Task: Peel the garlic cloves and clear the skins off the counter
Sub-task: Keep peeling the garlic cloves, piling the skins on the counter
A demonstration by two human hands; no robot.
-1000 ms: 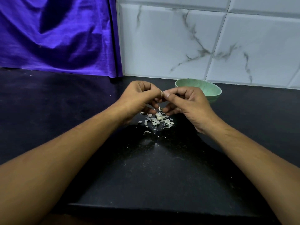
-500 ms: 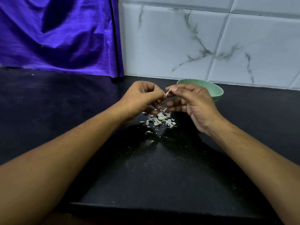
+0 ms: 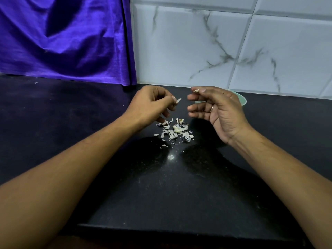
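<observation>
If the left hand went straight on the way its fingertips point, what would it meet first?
Likely the right hand, pinching a clove opposite; the left hand pinches a skin. Depth is unclear.

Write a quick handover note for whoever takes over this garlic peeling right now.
Left hand pinches a skin flake, held apart from the other hand.
Right hand pinches a small pale piece, likely the clove being peeled.
Skin pile lies on the counter between the hands, with a pale clove in it.
Green bowl sits behind the right hand; contents hidden.
Done: some peeling. Left: finish the cloves, clear the skins off the counter.
</observation>
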